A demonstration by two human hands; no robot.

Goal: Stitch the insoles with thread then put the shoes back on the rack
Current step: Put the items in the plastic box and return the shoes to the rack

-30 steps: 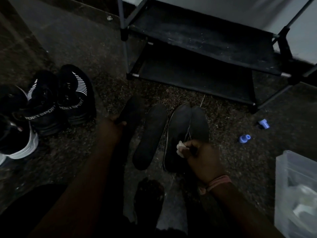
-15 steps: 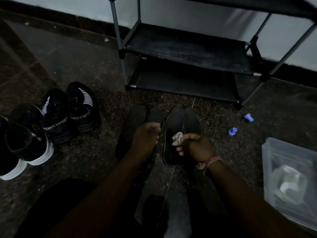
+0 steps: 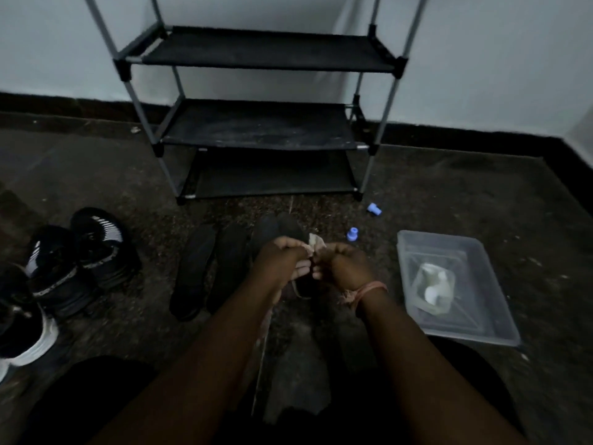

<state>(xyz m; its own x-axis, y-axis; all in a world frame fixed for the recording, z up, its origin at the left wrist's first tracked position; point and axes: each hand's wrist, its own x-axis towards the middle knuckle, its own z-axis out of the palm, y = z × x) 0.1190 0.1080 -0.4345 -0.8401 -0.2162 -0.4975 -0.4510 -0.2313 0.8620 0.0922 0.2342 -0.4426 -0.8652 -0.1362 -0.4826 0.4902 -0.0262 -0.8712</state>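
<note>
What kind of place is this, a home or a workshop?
Probably a room in a home: an empty shoe rack stands against a plain wall, and shoes sit on the dark stone floor.

I've got four dark insoles on the floor in front of the rack (image 3: pixel 256 123): two loose insoles (image 3: pixel 208 268) lie flat side by side to the left, and a second pair of insoles (image 3: pixel 276 229) lies just right of them, partly hidden. A pale bundle of thread (image 3: pixel 316 245) sits pinched between my left hand (image 3: pixel 282 261) and right hand (image 3: pixel 341 263), above that pair. Black shoes (image 3: pixel 77 255) with white stripes stand on the floor far left. The rack's three black shelves are bare.
</note>
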